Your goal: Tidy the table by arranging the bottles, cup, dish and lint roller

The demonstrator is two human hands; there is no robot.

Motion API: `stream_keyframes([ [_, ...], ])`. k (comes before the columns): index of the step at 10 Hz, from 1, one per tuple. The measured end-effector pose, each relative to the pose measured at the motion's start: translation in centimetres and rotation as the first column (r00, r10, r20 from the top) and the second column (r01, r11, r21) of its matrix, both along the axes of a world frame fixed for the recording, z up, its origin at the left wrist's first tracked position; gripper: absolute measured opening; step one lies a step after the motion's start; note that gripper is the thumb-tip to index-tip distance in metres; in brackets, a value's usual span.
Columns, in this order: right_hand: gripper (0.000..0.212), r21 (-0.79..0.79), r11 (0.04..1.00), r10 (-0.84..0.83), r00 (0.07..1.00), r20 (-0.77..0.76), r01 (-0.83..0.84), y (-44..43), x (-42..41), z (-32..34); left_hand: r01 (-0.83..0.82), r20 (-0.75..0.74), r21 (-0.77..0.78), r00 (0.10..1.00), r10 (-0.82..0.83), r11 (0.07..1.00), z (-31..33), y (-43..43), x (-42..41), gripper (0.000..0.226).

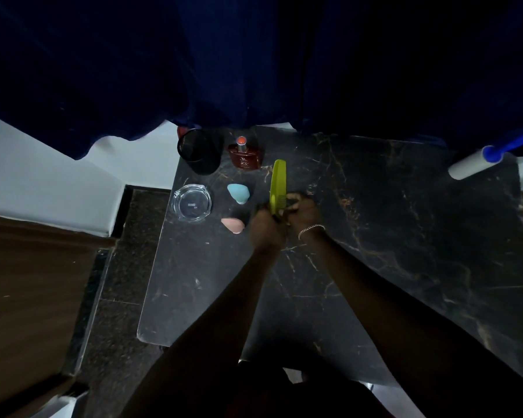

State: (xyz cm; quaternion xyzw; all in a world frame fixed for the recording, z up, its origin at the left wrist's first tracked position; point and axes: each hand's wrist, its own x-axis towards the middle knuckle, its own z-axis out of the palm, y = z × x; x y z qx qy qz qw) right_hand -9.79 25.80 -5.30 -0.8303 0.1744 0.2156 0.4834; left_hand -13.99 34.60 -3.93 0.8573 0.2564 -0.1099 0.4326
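Note:
Both my hands meet over the black marble table (375,236). A yellow-green comb (277,184) stands on end between them, held at its lower end by my left hand (266,227) and my right hand (304,211). Something dark lies under the comb in my grip; I cannot tell what. At the table's far left stand a black cup (198,152) and a red-brown perfume bottle (244,153). A clear glass dish (191,202) sits near the left edge. The white lint roller (473,164) with a blue handle lies at the far right corner.
A light blue makeup sponge (238,193) and a pink one (233,226) lie between the dish and my hands. A dark blue curtain (254,61) hangs over the table's far edge. A wooden surface (27,282) is at the lower left.

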Motion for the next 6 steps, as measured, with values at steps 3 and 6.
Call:
stream_keyframes([
  [3, 0.03, -0.243, 0.964, 0.138, 0.984, 0.116, -0.107, 0.6, -1.4, -0.6, 0.194, -0.019, 0.085, 0.981, -0.194, 0.977, -1.1, 0.6, -0.8, 0.033],
  [6, 0.034, -0.258, 0.966, 0.023, 0.983, 0.182, 0.026, -1.2, -7.1, 1.3, 0.392, 0.151, 0.095, 0.903, -0.403, 0.915, 1.0, 2.8, -5.2, 0.03],
])
